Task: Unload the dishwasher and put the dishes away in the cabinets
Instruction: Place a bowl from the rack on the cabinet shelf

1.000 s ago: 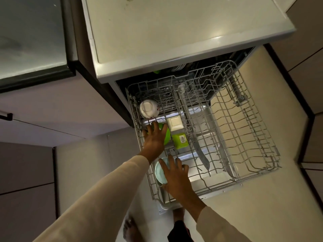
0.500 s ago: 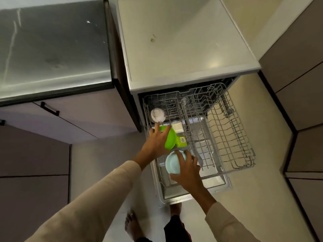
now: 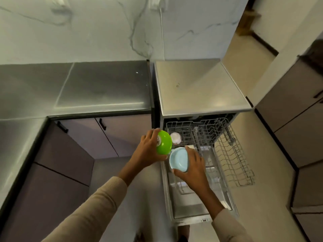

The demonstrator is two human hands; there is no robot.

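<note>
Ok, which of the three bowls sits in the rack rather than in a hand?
The white bowl, at the far left corner of the rack. The left hand holds the green bowl and the right hand holds the blue bowl.

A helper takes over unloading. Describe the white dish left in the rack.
The dishwasher's wire rack is pulled out. In its far left corner sits a round dish, right of the green bowl in the left hand. It is white, unlike that bowl and the blue bowl.
</note>
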